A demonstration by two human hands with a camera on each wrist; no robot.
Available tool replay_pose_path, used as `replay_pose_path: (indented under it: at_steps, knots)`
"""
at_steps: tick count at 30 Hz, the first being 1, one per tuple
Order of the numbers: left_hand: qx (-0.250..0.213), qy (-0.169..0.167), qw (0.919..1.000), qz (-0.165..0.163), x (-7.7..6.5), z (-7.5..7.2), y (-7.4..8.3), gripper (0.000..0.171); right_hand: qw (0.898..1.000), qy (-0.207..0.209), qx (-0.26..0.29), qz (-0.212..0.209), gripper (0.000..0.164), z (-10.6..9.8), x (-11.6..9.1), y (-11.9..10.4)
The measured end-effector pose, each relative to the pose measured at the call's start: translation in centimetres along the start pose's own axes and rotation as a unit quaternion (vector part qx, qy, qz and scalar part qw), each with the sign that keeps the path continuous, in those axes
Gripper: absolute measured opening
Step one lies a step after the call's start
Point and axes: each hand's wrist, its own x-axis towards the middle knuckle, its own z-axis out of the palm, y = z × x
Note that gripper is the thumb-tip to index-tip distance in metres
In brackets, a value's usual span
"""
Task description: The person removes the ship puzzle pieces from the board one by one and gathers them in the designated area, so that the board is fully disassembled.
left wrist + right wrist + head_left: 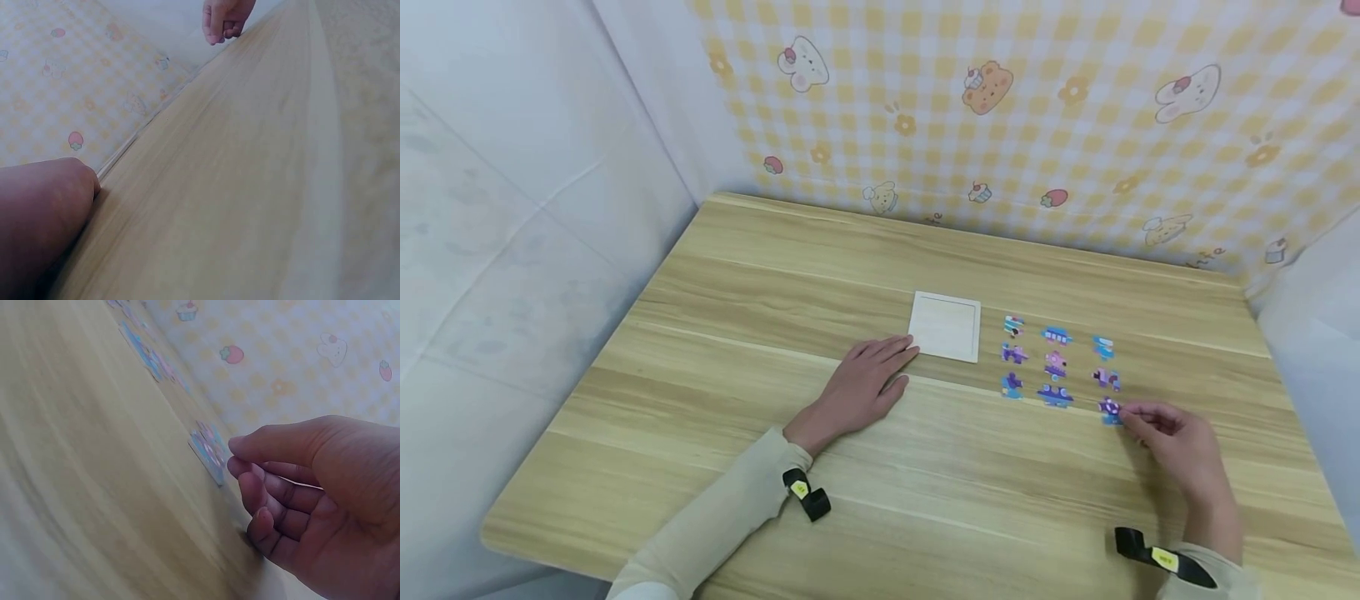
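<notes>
My left hand (pixel 868 385) lies on the table with its fingers extended, fingertips at the lower left corner of a white square puzzle tray (pixel 946 327). Only a blurred part of that hand (pixel 44 212) shows in the left wrist view. On the right, my right hand (pixel 1180 446) reaches a purple and blue puzzle piece (pixel 1109 409) at the near right of the laid-out pieces. Its thumb and index finger come close together right at the edge of this flat-lying puzzle piece (pixel 207 453); the other fingers (pixel 275 531) hang loosely curled.
Several more puzzle pieces (pixel 1056 364) lie spaced out in three rows between the tray and my right hand. The wooden table (pixel 760 283) meets a yellow checked curtain (pixel 865 100) at its back edge. A white sheet (pixel 527 208) hangs on the left.
</notes>
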Motion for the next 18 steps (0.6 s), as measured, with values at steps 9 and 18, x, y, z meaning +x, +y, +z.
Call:
replay_pose_path:
  at_steps: [9, 18]
  knots:
    - [0.000, -0.004, 1.0000, -0.007, 0.2, 0.2, -0.3, 0.049, 0.999, 0.001, -0.005, -0.035, 0.026, 2.5, -0.6, -2.4]
    - [-0.018, -0.005, 0.9998, 0.005, 0.4, 0.2, -0.4, 0.044, 0.991, 0.024, -0.057, -0.121, 0.019, 5.1, -1.5, -5.1]
